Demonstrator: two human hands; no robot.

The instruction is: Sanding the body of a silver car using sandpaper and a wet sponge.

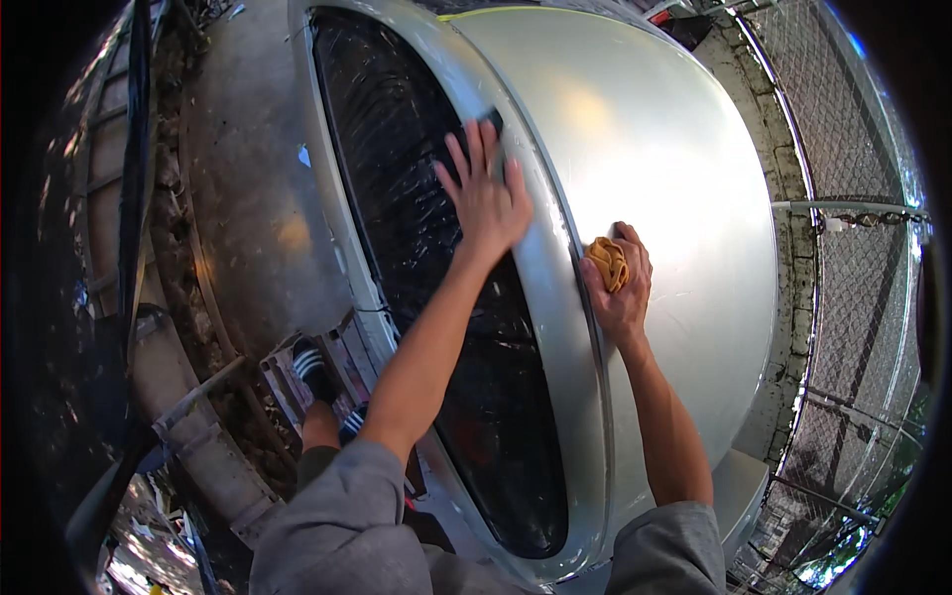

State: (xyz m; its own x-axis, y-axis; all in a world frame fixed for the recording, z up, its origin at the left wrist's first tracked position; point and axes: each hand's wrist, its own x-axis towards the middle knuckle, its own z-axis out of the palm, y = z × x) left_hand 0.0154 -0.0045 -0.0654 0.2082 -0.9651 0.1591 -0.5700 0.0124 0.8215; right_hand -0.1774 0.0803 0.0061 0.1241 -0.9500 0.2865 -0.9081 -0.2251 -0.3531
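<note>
Grey floor to the left of the dark window, with some room to move. Just left of the window's lower half, a small bench and a foot in a striped slipper; tight for stepping. At the window's upper right edge, the left hand, fingers spread, with a dark block at the tips; cannot tell if pinched or just pressed. Pale streaks on the window, so maybe more to do there. Right of the window, a silver frame, then a long groove. Past that, the right hand, curled around a scrunched tan cloth, on the silver roof. Mostly smooth and shiny, so maybe well along, but hard to tell. Farther right from the window, lots of open roof for sliding, up to a round edge; beyond, a wire fence.
</note>
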